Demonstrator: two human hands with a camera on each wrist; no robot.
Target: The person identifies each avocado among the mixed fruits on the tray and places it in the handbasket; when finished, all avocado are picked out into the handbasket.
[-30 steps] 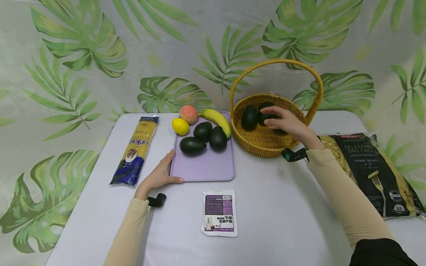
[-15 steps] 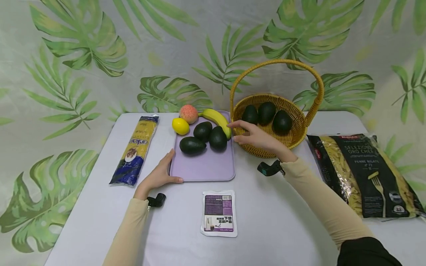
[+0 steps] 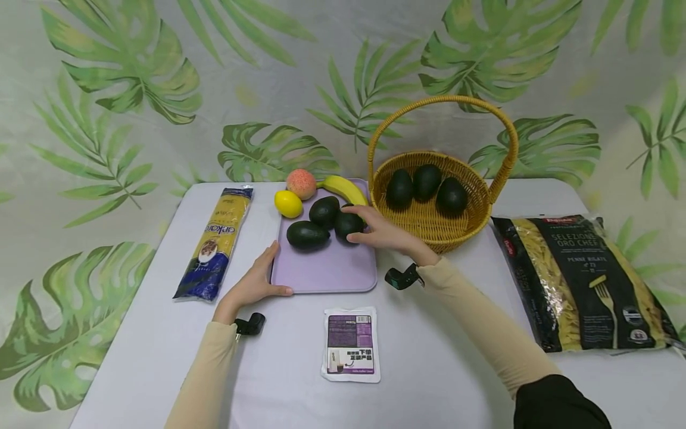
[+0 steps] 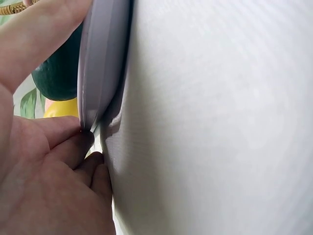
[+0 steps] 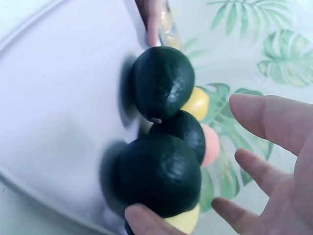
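Purple tray (image 3: 327, 271): smooth, low-rimmed, rounded corners, matte. Wicker basket (image 3: 429, 225): honey-brown weave, oval bowl, tall arched handle. White-covered table (image 3: 439, 357); behind it a leaf-print cloth (image 3: 134, 59). Three packs in crinkly or smooth film: a long blue-and-gold packet (image 3: 214, 244) at the left, a bulky black penne bag (image 3: 581, 280) at the right, a flat white-edged sachet (image 3: 351, 345) in front of the tray.

Counts: six avocados, three on the tray and three in the basket; one curved yellow banana (image 3: 345, 189); one oval lemon (image 3: 288, 204); one round, speckled, pinkish-orange peach (image 3: 301, 184). These last three sit along the tray's far and left edges.

The avocado being reached for (image 3: 347, 225) is plump and nearly black-green, faintly bumpy, with a soft sheen. It sits on the tray's right side, beside the other two.

Right hand (image 3: 377, 231): fingers spread about that avocado, not clasped; thumb tip at its skin, contact uncertain. Left hand (image 3: 256, 283): grips the tray's near-left corner, thumb along the near rim, fingertips against the left rim.
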